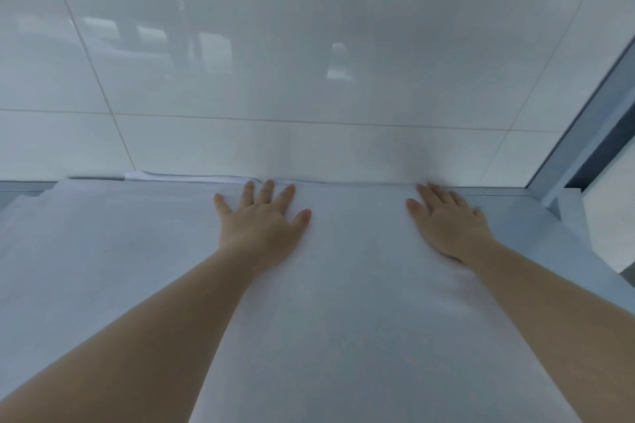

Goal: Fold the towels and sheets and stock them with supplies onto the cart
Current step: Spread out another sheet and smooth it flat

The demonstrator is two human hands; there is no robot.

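Head-camera view: a glossy white tiled wall (309,62) fills the upper half of the frame, carrying dim reflections, with a grey metal frame (591,134) running diagonally down its right side. Below it, a white sheet (343,302) lies spread flat across a pale work surface (536,213), its far edge reaching the foot of the wall and a second layer of fabric showing along that edge at left. Two bare forearms stretch forward over the cloth. A person's left hand (263,220) rests palm down on the sheet near its far edge, fingers fanned wide and holding nothing. The right hand (450,220) lies flat on the same sheet, well apart from the left, fingers extended together toward the wall, likewise gripping nothing. The sheet sits beneath both palms and runs unbroken between them, pressed rather than pinched, with slight motion blur softening the cloth beside the right wrist.
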